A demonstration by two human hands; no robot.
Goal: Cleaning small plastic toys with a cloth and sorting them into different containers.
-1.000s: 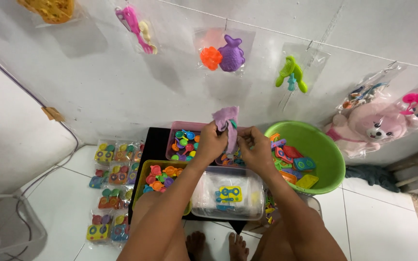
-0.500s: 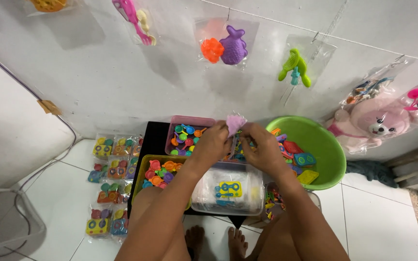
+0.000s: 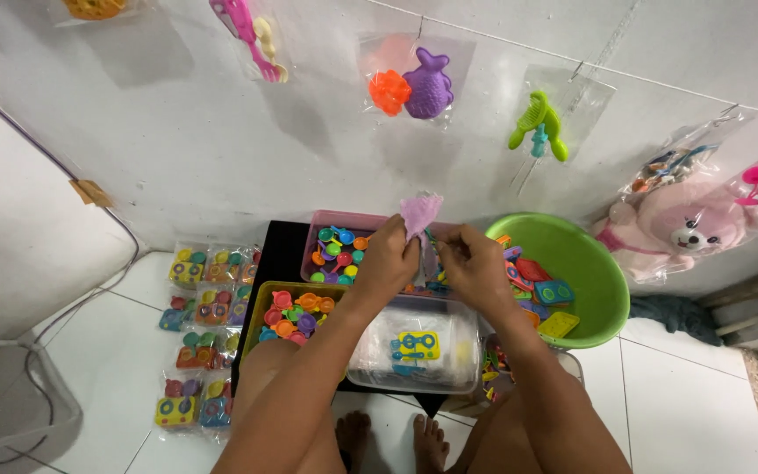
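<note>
My left hand [image 3: 389,259] and my right hand [image 3: 469,263] meet above the bins and together hold a small clear plastic bag [image 3: 420,230] with a purple toy piece inside, its top sticking up between my fingers. Below my hands stands a clear tub [image 3: 414,347] holding a yellow and blue toy set. A yellow bin [image 3: 265,303] of small coloured toy pieces sits at the left, and a pink bin [image 3: 339,219] of similar pieces behind it. All rest on a black stool [image 3: 284,250].
A green basin [image 3: 585,254] with flat coloured toy stoves stands at the right. Packed toy sets [image 3: 196,329] lie in rows on the white floor at the left. Bagged toys and a pink plush bear [image 3: 686,230] hang on the wall. My bare feet [image 3: 392,443] are below.
The purple piece and bag dropped lower between my hands half a second ago, then rose slightly again. Both hands stay together on it.
</note>
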